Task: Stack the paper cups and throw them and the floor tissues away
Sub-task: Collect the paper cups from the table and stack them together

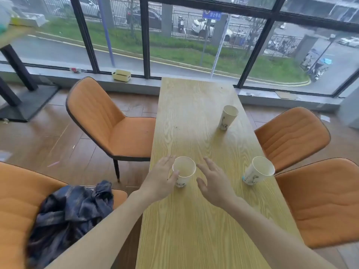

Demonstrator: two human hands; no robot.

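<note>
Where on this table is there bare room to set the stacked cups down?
The near end of the table, between the two forearms, is bare. So is the far end by the window, beyond the far cup. The middle strip is crowded: the left hand, near cup, right hand and right cup.

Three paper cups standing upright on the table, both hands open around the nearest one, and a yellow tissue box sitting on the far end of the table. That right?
Not quite. The head view shows the yellow tissue box on the window ledge behind the orange chair, not on the table. The rest holds: three upright cups, with the left hand and right hand open around the nearest cup.
</note>
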